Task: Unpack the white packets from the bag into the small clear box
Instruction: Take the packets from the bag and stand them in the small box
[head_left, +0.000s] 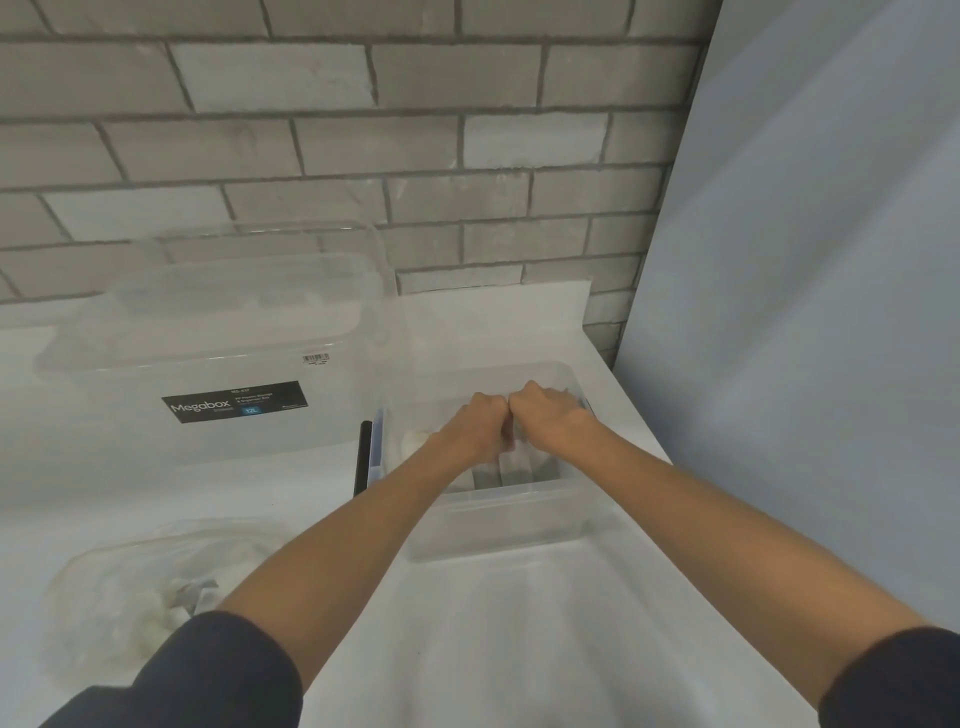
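Left hand (480, 421) and right hand (545, 415) sit side by side in the small clear plastic box (498, 501), fingers curled among upright white packets (514, 466), grip unclear; press too hard and packets crumple, or the box skids

I'm seeing soft, even light, only faint shadows on the white table (519, 649) at lower centre. Slightly blurred throughout, and the brick wall (311, 145) bows toward the upper edges.
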